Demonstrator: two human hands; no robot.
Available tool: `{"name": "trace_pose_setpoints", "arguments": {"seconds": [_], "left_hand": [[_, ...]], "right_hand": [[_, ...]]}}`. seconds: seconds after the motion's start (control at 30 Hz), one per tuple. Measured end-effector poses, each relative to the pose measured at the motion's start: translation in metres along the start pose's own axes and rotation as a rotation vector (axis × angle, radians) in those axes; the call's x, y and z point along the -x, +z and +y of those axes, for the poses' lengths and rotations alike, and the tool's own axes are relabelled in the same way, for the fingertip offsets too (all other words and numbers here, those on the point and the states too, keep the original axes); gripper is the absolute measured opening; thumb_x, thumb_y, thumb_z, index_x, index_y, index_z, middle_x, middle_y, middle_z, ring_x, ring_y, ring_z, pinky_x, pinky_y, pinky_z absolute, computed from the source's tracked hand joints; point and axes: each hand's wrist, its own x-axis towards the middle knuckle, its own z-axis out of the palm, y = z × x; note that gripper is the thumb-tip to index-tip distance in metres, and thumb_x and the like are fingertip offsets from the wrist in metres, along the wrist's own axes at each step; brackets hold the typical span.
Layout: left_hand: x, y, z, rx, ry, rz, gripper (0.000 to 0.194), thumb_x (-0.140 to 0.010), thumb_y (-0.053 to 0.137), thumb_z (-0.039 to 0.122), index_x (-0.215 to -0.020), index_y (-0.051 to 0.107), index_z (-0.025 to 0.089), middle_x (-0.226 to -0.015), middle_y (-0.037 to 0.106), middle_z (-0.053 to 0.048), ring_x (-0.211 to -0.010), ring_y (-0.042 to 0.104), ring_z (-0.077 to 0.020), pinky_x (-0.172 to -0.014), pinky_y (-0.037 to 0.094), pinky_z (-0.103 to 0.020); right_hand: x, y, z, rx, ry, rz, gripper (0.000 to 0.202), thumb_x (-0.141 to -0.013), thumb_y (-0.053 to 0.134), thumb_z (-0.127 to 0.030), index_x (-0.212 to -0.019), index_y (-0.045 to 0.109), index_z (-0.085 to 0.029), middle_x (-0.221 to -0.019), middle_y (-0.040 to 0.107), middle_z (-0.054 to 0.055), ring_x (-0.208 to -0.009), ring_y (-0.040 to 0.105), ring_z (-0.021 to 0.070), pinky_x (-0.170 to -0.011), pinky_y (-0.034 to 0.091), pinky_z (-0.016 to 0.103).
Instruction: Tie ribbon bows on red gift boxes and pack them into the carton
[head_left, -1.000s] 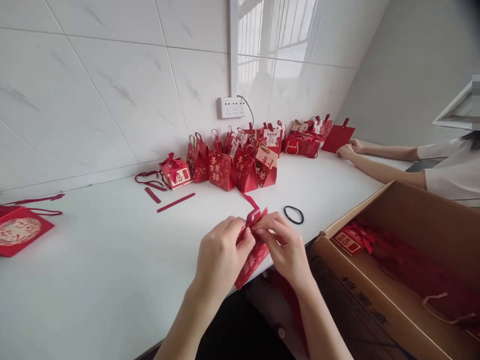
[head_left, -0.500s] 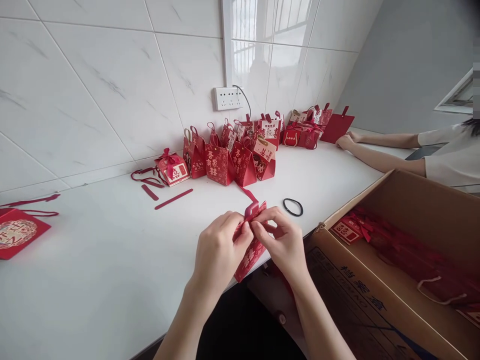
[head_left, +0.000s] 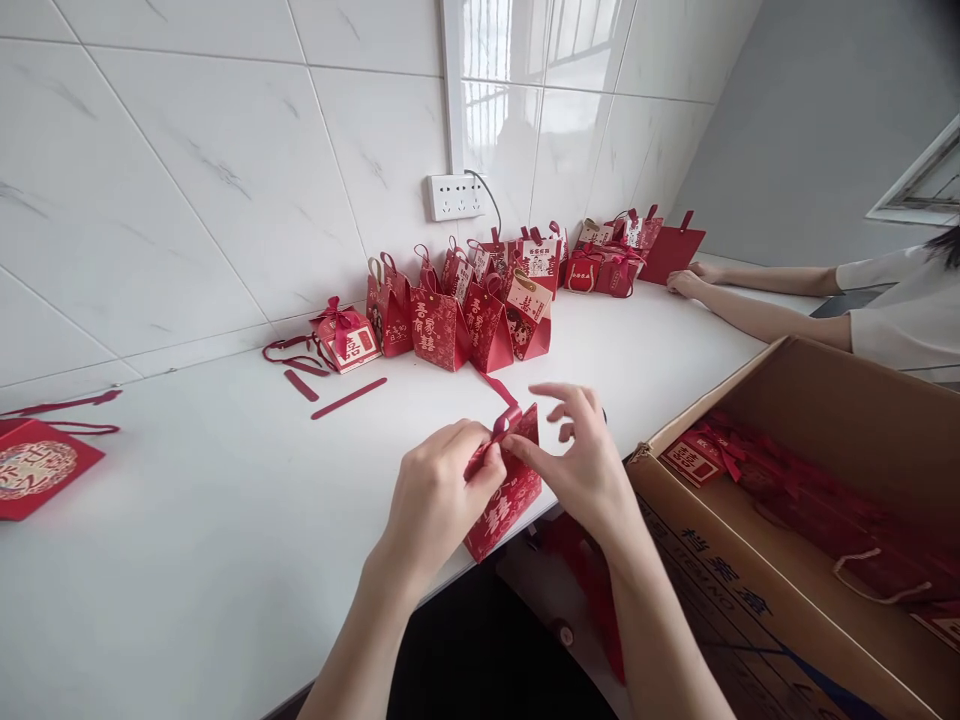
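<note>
Spreading wide in the head view, the fingers of the right hand (head_left: 589, 475) have just been lifted away, only its thumb being left by the ribbon (head_left: 508, 419). The red box (head_left: 508, 505), at six o'clock on the tabletop's (head_left: 225, 520) near edge, seems steadied mainly by the left hand's (head_left: 441, 480) closed, pinching grip. Standing boxes (head_left: 439, 330) are ranged at twelve; the right side is crowded by a carton (head_left: 727, 575) at four.

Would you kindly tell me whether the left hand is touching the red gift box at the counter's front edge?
Touching: the head view plainly shows the left hand pinching the top of the red gift box.
</note>
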Motion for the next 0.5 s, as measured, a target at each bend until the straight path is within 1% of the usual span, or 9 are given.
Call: {"name": "trace_pose_setpoints", "arguments": {"seconds": [0.03, 0.07, 0.1, 0.13, 0.17, 0.2, 0.27, 0.37, 0.5], "left_hand": [[0.0, -0.001, 0.0, 0.001, -0.007, -0.017, 0.021, -0.084, 0.043, 0.015, -0.063, 0.045, 0.019, -0.057, 0.045, 0.005, -0.051, 0.038, -0.0083, -0.05, 0.034, -0.02], [0.0, -0.001, -0.001, 0.006, -0.012, -0.029, 0.021, -0.084, 0.042, 0.015, -0.064, 0.045, 0.019, -0.057, 0.044, 0.005, -0.051, 0.038, -0.0084, -0.05, 0.034, -0.02], [0.0, -0.002, -0.001, 0.011, -0.018, -0.037, 0.021, -0.084, 0.042, 0.016, -0.064, 0.045, 0.019, -0.057, 0.044, 0.005, -0.051, 0.038, -0.0085, -0.051, 0.034, -0.02], [0.0, -0.002, -0.001, 0.017, -0.026, -0.043, 0.021, -0.085, 0.042, 0.016, -0.064, 0.045, 0.019, -0.058, 0.044, 0.005, -0.051, 0.039, -0.0086, -0.051, 0.034, -0.02], [0.0, -0.002, -0.001, 0.027, -0.033, -0.048, 0.021, -0.085, 0.042, 0.017, -0.064, 0.045, 0.019, -0.058, 0.044, 0.005, -0.052, 0.039, -0.0087, -0.051, 0.034, -0.02], [0.0, -0.002, -0.001, 0.042, -0.039, -0.055, 0.021, -0.086, 0.042, 0.019, -0.065, 0.046, 0.019, -0.059, 0.045, 0.004, -0.053, 0.041, -0.009, -0.052, 0.035, -0.021], [0.001, -0.001, -0.001, 0.078, -0.05, -0.066, 0.017, -0.085, 0.047, 0.025, -0.069, 0.049, 0.019, -0.062, 0.049, 0.004, -0.056, 0.045, -0.0096, -0.054, 0.038, -0.021], [0.002, -0.001, 0.001, 0.103, -0.056, -0.06, 0.016, -0.083, 0.054, 0.031, -0.072, 0.052, 0.019, -0.065, 0.053, 0.003, -0.059, 0.048, -0.0102, -0.057, 0.04, -0.021], [0.001, -0.001, 0.001, 0.06, -0.041, -0.042, 0.018, -0.086, 0.05, 0.028, -0.07, 0.052, 0.019, -0.063, 0.053, 0.003, -0.056, 0.047, -0.0094, -0.055, 0.04, -0.021]], "right_hand": [[-0.004, -0.003, 0.001, 0.054, -0.09, -0.045, 0.03, -0.072, 0.071, -0.03, -0.1, 0.061, -0.026, -0.117, 0.051, 0.008, -0.097, 0.054, 0.0218, -0.083, 0.047, 0.04], [-0.008, -0.006, 0.001, 0.074, -0.172, -0.124, 0.021, -0.075, 0.069, -0.027, -0.096, 0.063, -0.026, -0.12, 0.051, 0.007, -0.101, 0.054, 0.0223, -0.086, 0.045, 0.041], [-0.012, -0.009, 0.001, 0.066, -0.235, -0.213, 0.012, -0.078, 0.065, -0.024, -0.091, 0.064, -0.025, -0.115, 0.054, 0.006, -0.098, 0.055, 0.0212, -0.086, 0.045, 0.04], [-0.015, -0.011, 0.002, 0.042, -0.276, -0.288, 0.006, -0.081, 0.062, -0.021, -0.086, 0.064, -0.023, -0.105, 0.058, 0.005, -0.092, 0.057, 0.0189, -0.083, 0.045, 0.037], [-0.018, -0.012, 0.002, 0.014, -0.292, -0.342, 0.005, -0.083, 0.06, -0.019, -0.083, 0.064, -0.022, -0.093, 0.06, 0.003, -0.083, 0.057, 0.0163, -0.078, 0.046, 0.033], [-0.019, -0.012, 0.003, -0.011, -0.293, -0.369, 0.006, -0.083, 0.059, -0.018, -0.082, 0.063, -0.021, -0.084, 0.059, 0.002, -0.076, 0.056, 0.0144, -0.073, 0.046, 0.03], [-0.02, -0.012, 0.004, -0.037, -0.285, -0.364, 0.005, -0.084, 0.058, -0.018, -0.083, 0.063, -0.02, -0.078, 0.056, 0.0, -0.071, 0.054, 0.0126, -0.069, 0.045, 0.027], [-0.019, -0.01, 0.007, -0.046, -0.299, -0.356, 0.004, -0.084, 0.059, -0.019, -0.083, 0.064, -0.019, -0.079, 0.055, 0.001, -0.07, 0.053, 0.012, -0.068, 0.044, 0.026], [-0.02, -0.01, 0.01, -0.045, -0.333, -0.371, 0.007, -0.085, 0.059, -0.02, -0.086, 0.066, -0.02, -0.079, 0.055, 0.001, -0.071, 0.053, 0.0124, -0.068, 0.044, 0.026]]}}
